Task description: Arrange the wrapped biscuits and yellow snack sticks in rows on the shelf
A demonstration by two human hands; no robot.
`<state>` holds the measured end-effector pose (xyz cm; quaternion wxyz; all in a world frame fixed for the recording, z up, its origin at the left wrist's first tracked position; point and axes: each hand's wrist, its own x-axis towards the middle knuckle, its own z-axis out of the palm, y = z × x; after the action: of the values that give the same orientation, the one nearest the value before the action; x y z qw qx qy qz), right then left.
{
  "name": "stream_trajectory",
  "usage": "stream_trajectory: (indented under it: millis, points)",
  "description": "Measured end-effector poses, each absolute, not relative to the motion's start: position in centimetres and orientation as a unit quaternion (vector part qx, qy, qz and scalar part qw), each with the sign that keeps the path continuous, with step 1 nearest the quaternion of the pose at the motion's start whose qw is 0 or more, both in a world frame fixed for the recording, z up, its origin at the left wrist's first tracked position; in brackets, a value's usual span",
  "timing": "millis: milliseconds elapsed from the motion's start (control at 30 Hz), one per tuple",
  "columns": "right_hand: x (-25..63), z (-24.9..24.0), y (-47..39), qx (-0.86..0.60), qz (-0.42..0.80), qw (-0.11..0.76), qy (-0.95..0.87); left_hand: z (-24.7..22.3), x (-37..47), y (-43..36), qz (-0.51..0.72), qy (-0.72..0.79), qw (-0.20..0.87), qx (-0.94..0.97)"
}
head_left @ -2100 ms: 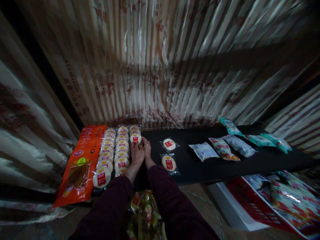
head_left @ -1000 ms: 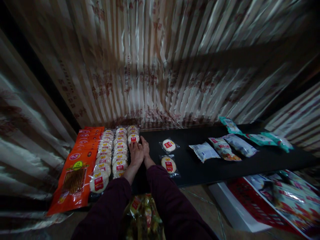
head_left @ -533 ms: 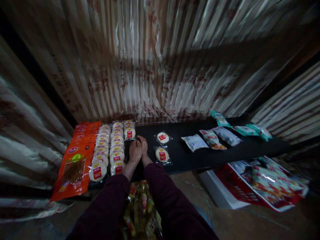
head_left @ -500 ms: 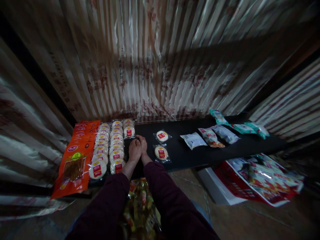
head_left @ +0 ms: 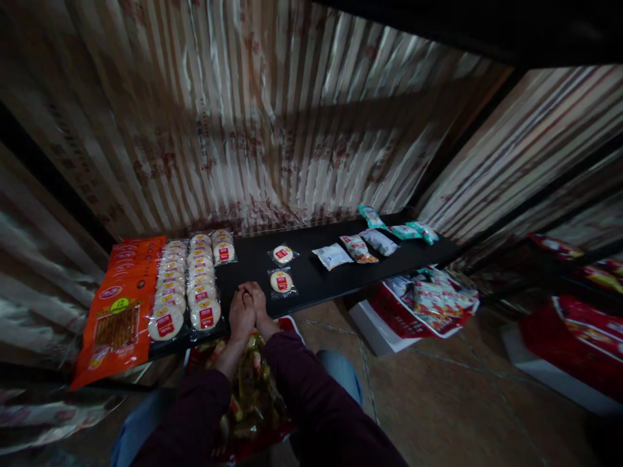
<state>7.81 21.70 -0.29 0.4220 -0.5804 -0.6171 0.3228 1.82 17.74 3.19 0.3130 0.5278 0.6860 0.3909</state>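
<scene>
Pleated, shiny sheeting [head_left: 272, 117] with dark red print hangs behind a long black shelf [head_left: 248, 269], and a dark beam [head_left: 462, 29] crosses the upper right. Both hands are together at the near edge of the shelf, the left hand [head_left: 242, 316] touching the right hand [head_left: 257, 301], fingers drawn in; whether anything is between them cannot be told.

Nearest to them are round white crackers in clear wrappers. Just left of the hands runs the middle cracker row [head_left: 201, 279], each piece overlapping the next, and beyond it the left cracker row [head_left: 170, 285]. On the far side lies the short cracker row [head_left: 224, 250], apart from the fingers. To the right, the farther single cracker [head_left: 282, 254] and the nearer single cracker [head_left: 281, 281] lie flat, one behind the other.

Overlapping orange packets [head_left: 117, 318] fill the shelf's left end, their near edge jutting past it. Farther right lie three pale snack bags [head_left: 331, 256] and, behind them, teal packets [head_left: 372, 217].

Below the hands, purple sleeves [head_left: 311, 383] partly hide a red box of shiny packets [head_left: 253, 376], with a jeans-clad knee [head_left: 341, 373] on its right side. A filled red-and-white carton [head_left: 389, 314] stands on the tiled floor [head_left: 438, 389]; another carton [head_left: 574, 350] is farther right.
</scene>
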Motion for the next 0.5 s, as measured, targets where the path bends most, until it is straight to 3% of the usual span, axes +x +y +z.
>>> stream_trajectory:
  millis: [500]
  points:
    - [8.2,-0.9,12.9,-0.571,0.345,0.443,-0.599,1.8,1.6,8.6,0.365,0.665,0.268,0.593]
